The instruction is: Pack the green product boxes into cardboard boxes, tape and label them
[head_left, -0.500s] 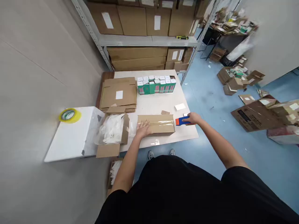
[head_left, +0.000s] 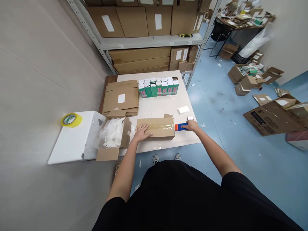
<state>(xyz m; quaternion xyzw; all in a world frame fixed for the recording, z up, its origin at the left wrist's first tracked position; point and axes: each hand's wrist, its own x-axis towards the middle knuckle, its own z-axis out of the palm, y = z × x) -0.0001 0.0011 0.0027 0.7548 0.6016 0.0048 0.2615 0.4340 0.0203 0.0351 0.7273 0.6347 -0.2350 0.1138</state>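
A long closed cardboard box (head_left: pixel 156 128) lies near the front edge of the white table (head_left: pixel 160 107), with shiny clear tape along the right part of its top. Spread flat on the left end of the box is my left hand (head_left: pixel 141 132), fingers apart. My right hand (head_left: pixel 190 125) grips a blue and orange tape dispenser (head_left: pixel 181 127), whose orange end meets the right end of the box. Just behind that hand sits a small white item (head_left: pixel 190 118). A white card (head_left: pixel 183 109) and a cardboard scrap (head_left: pixel 167 115) lie behind the box.
Green and white small boxes (head_left: pixel 158 88) stand in rows at the back, beside flattened cartons (head_left: pixel 122 96). To the left are an open carton (head_left: pixel 125 133) of white plastic and a yellow tape roll (head_left: pixel 71 119) on a white block (head_left: pixel 72 141). A shelf (head_left: pixel 149 41) rises behind.
The tape dispenser in my right hand has moved left, up to the box's right end. My left hand stays flat on the box. The camera view has shifted slightly.
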